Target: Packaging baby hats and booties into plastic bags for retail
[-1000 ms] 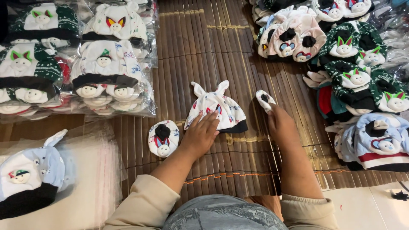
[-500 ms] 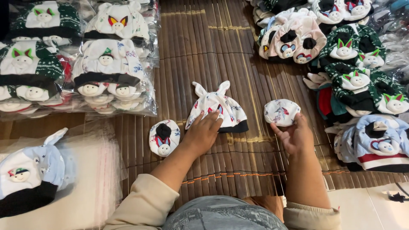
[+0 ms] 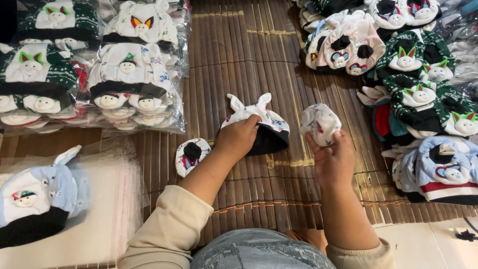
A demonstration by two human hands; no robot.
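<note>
Clear plastic bags of baby hats are lying stacked to the upper left, well apart from the left hand; through the glossy film, white, dark green and black hats with small animal faces are showing. A flat stack of empty clear bags is lying just left of the left forearm, looking milky and see-through. More shiny clear wrapping is showing at the far upper right, well beyond the right hand.
</note>
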